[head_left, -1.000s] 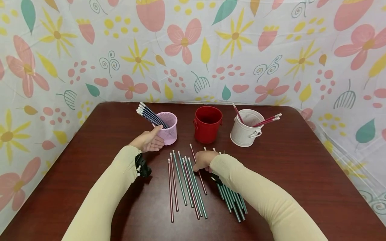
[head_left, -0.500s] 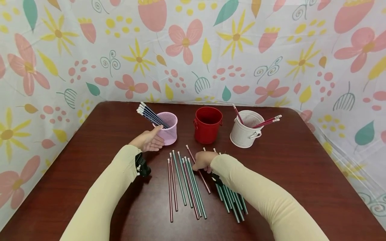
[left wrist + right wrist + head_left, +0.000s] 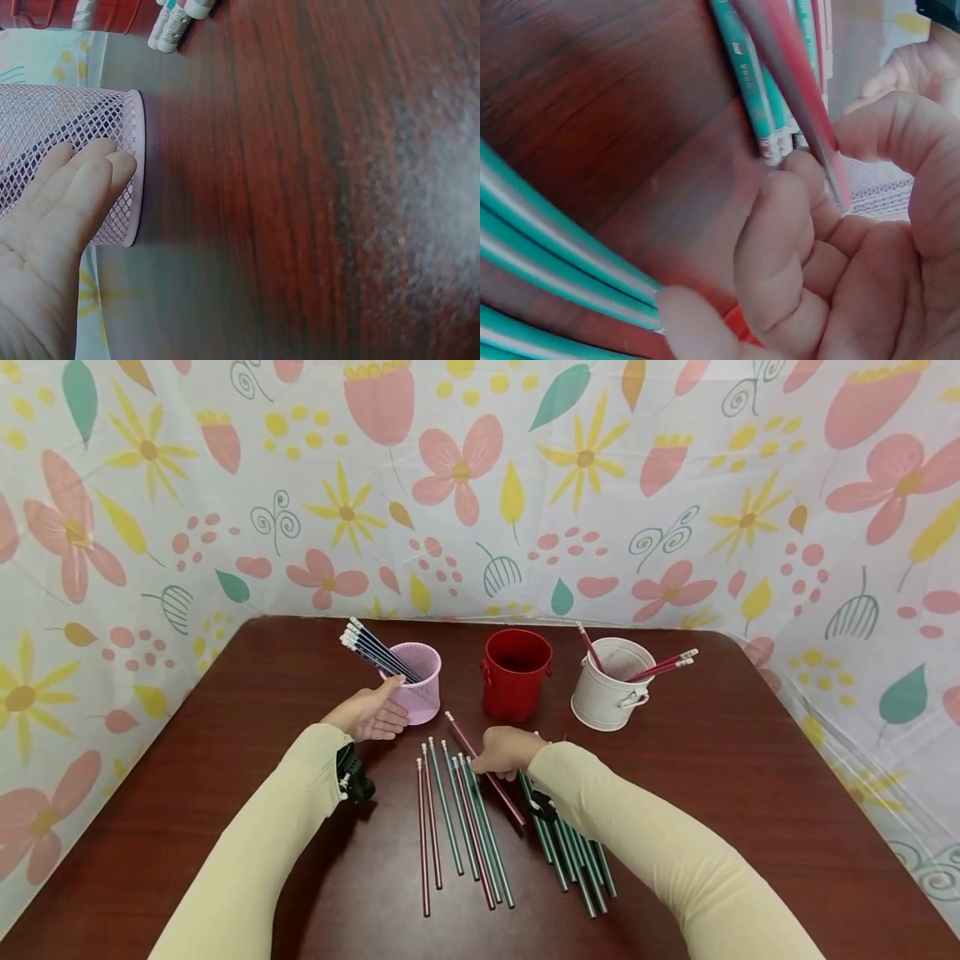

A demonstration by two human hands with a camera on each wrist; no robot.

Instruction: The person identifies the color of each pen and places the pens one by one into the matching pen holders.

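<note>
My left hand (image 3: 371, 712) rests against the pink mesh pencil cup (image 3: 420, 700), thumb near its rim and fingers extended; in the left wrist view these straight fingers lie along the mesh. Dark blue pencils (image 3: 375, 649) with white erasers lean out of that cup. Between thumb and fingertips, my right hand (image 3: 512, 750) pinches a red pencil (image 3: 506, 795), tilted with its eraser toward the pink cup. The right wrist view shows the red pencil (image 3: 795, 75) up close. Left of it lie several loose red and green pencils (image 3: 427, 843); green pencils (image 3: 577, 864) lie partly hidden under the right forearm.
A red bucket (image 3: 516, 681) stands at the back middle of the brown table (image 3: 750, 793). To its right is a white bucket (image 3: 600, 702) holding 3 red pencils (image 3: 663, 667). A floral cloth (image 3: 480, 485) hangs behind the table.
My right hand has picked up the red pencil and shifted slightly up and away; the pencil's eraser end has swung left toward the pink cup. The left hand stays at the cup.
</note>
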